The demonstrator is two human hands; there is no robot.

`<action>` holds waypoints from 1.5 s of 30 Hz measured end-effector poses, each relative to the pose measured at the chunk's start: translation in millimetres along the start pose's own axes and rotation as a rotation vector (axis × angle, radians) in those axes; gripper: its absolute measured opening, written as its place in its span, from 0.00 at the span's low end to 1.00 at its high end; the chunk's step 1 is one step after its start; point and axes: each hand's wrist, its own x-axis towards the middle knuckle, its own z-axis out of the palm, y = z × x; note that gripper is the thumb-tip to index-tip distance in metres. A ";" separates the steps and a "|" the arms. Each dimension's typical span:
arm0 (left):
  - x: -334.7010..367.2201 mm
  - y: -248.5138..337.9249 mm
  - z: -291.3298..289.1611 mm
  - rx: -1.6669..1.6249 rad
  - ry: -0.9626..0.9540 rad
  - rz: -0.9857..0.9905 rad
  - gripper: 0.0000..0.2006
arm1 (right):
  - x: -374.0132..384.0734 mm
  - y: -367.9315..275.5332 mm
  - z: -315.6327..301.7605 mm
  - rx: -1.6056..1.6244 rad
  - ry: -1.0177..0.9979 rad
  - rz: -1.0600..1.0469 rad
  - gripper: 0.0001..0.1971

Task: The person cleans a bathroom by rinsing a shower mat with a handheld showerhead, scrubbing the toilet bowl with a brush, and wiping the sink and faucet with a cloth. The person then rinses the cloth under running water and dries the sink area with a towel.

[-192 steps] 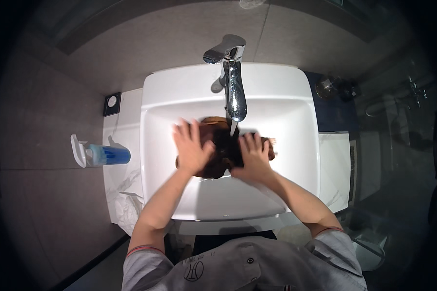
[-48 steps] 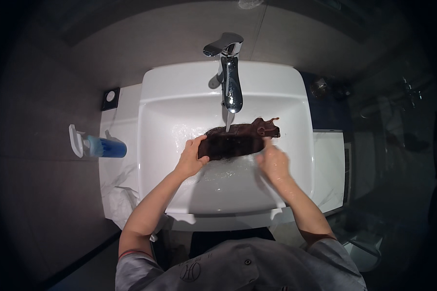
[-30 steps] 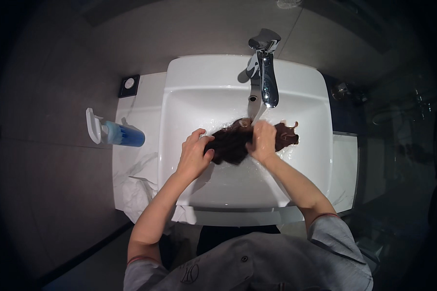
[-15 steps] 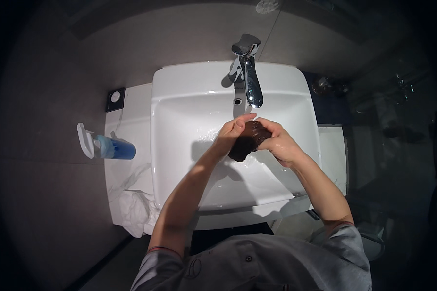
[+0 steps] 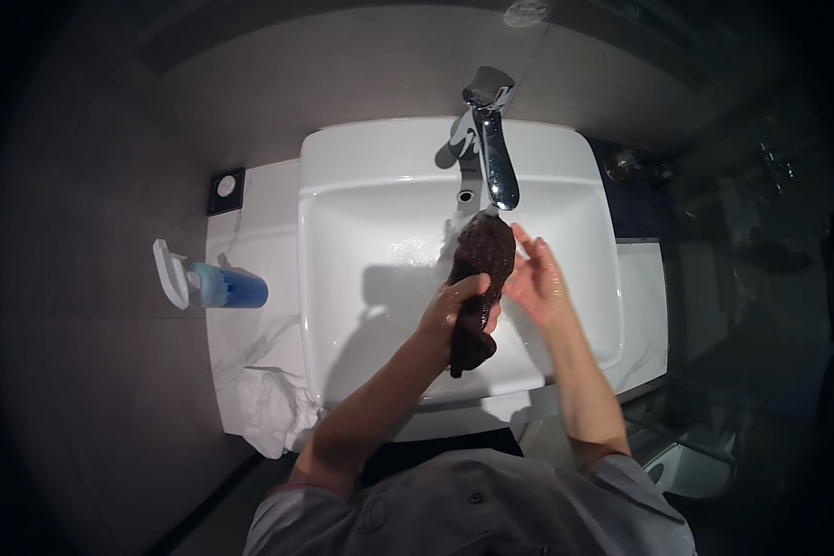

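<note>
A wet, dark brown cloth [image 5: 484, 255], lengthwise and bunched, hangs over the white sink [image 5: 308, 269]. My left hand [image 5: 456, 304] is closed around its middle, thumb on top. The cloth's upper end lies right under the spout of the chrome faucet [image 5: 499, 176], where a little water shows. Its lower end dangles toward me in a lump. Beside the cloth on the right, my right hand [image 5: 539, 285] is wet and open, fingers spread; some fingertips are partly hidden close to the cloth.
On the marble counter [image 5: 259, 324] to the left stand a pump bottle [image 5: 236, 288] with blue liquid and a crumpled white cloth [image 5: 273, 408]. A small black square holder [image 5: 225, 190] sits at the back left. Behind the sink rises a grey wall [image 5: 343, 88].
The brown cloth, earlier bunched between both hands, is now stretched out lengthwise in my left hand. My right hand has let go and opened beside it.
</note>
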 end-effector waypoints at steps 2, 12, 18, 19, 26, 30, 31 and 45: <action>-6.4 -7.9 6.5 -0.387 -0.141 -0.057 0.19 | 7.2 34.1 27.2 0.155 -0.032 -0.007 0.25; -15.1 13.1 -5.7 0.686 0.212 -0.015 0.19 | 53.9 24.3 40.3 -0.760 0.013 0.064 0.15; -2.3 7.1 -24.0 2.120 0.370 0.138 0.09 | 61.5 51.9 51.5 -1.715 0.233 -0.221 0.16; -0.8 6.4 -29.5 2.213 0.384 0.171 0.08 | 57.4 56.8 50.6 -1.724 0.299 -0.280 0.17; -26.5 18.9 -51.5 1.855 0.488 0.712 0.39 | -5.2 15.4 92.7 -0.952 -0.058 -0.045 0.10; -43.5 16.5 -54.0 0.270 -0.099 0.047 0.47 | -58.3 19.7 130.0 -1.527 -0.352 -0.421 0.14; -42.9 13.0 -47.7 -0.020 -0.226 -0.025 0.46 | -70.4 20.7 133.4 -1.586 -0.425 -0.438 0.15; -26.5 7.5 68.5 1.101 0.408 1.172 0.10 | -48.0 18.5 71.3 -0.424 0.165 0.033 0.13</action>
